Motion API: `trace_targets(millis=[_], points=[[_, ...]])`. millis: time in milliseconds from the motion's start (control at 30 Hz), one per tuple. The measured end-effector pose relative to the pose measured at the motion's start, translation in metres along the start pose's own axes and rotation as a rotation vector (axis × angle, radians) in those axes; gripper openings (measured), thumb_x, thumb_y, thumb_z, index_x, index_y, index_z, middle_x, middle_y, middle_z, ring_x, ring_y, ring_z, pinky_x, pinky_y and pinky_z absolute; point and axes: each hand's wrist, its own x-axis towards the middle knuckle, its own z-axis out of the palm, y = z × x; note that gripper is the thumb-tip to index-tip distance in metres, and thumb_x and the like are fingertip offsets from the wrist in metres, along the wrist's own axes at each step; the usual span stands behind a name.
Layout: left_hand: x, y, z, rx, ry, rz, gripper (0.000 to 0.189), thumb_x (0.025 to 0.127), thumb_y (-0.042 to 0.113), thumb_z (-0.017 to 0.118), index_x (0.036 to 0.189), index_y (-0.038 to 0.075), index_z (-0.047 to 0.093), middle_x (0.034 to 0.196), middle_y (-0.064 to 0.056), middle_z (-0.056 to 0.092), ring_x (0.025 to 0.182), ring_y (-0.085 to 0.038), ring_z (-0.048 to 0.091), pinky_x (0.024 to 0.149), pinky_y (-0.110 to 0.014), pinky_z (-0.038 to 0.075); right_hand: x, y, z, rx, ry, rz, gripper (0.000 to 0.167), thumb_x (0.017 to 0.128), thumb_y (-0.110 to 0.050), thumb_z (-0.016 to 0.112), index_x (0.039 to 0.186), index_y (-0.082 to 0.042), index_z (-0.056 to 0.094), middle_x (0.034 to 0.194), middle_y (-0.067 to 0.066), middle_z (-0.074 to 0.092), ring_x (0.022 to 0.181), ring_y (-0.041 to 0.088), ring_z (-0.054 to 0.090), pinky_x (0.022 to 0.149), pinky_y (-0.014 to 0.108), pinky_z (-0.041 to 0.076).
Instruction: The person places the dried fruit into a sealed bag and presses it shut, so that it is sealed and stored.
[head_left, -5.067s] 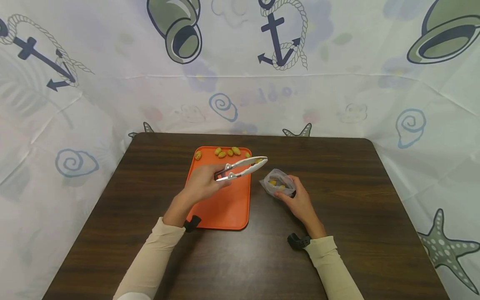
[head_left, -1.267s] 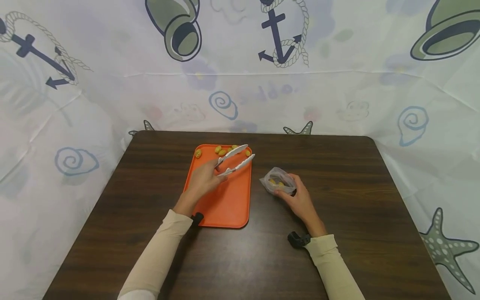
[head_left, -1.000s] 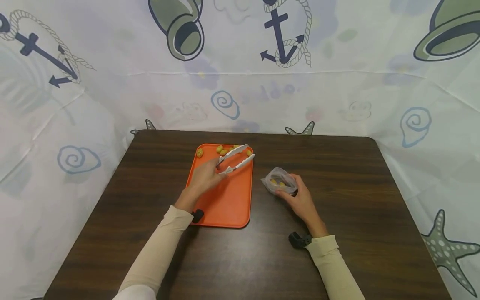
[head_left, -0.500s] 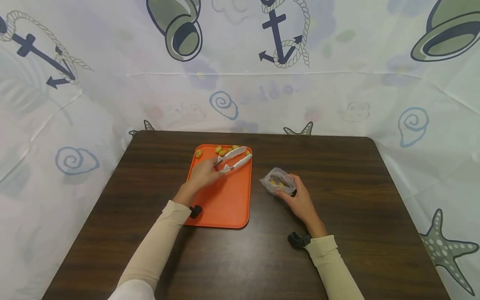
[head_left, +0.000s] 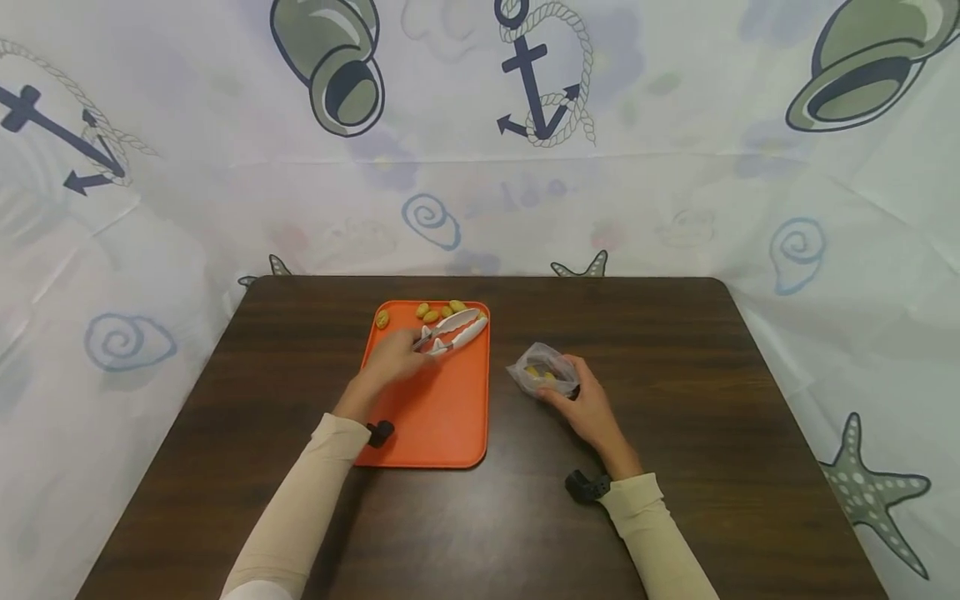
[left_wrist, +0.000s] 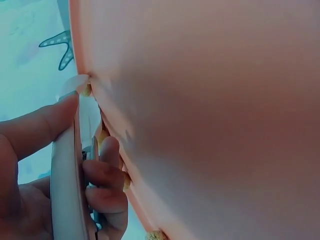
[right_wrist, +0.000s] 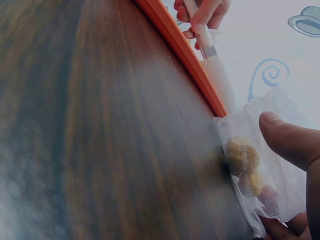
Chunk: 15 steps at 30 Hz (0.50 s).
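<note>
Now reaching with the tongs (head_left: 459,319) over the far right corner of the tray (head_left: 442,425), instead of jutting past its right edge as about five seconds earlier; spreading the tips less widely than a second earlier. Wrapping curled fingers of the left hand (head_left: 393,357) round the tongs, above the tray's left half. Pinching a clear bag (head_left: 551,361) between thumb and fingers of the right hand (head_left: 591,412), just beside the tray's right edge. Showing yellowish pieces (right_wrist: 242,156) in the bag and similar pieces (head_left: 431,316) along the tray's far rim; showing a corner piece (left_wrist: 87,90) near the tips, but not clearly any contact. Risking, by judgement, a rolling or popping-out of the corner piece through an off-centre squeeze against the tray's wall. Risking also a fall onto the tabletop (head_left: 637,333) between tray and bag through an eased squeeze, and a collapsed bag mouth through a slackening pinch.
</note>
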Motion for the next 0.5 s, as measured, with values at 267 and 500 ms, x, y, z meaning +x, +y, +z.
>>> trace_targets(millis=[267, 500], points=[[-0.011, -0.003, 0.004, 0.042, 0.04, -0.02, 0.029, 0.094, 0.028, 0.07, 0.112, 0.005, 0.067, 0.088, -0.008, 0.059, 0.075, -0.023, 0.051, 0.068, -0.036, 0.039, -0.002, -0.001, 0.004, -0.002, -0.012, 0.008, 0.067, 0.088, -0.044, 0.081, 0.142, -0.021, 0.049, 0.132, 0.01, 0.062, 0.112, 0.027, 0.06, 0.096, 0.046, 0.046], [-0.017, 0.0, 0.003, 0.041, 0.057, -0.036, 0.03, 0.095, 0.029, 0.069, 0.112, 0.005, 0.065, 0.081, -0.006, 0.055, 0.073, -0.024, 0.051, 0.067, -0.037, 0.038, 0.002, 0.002, 0.0, 0.009, -0.005, 0.004, 0.066, 0.088, -0.041, 0.082, 0.142, -0.02, 0.049, 0.131, 0.008, 0.062, 0.111, 0.027, 0.06, 0.095, 0.045, 0.046]])
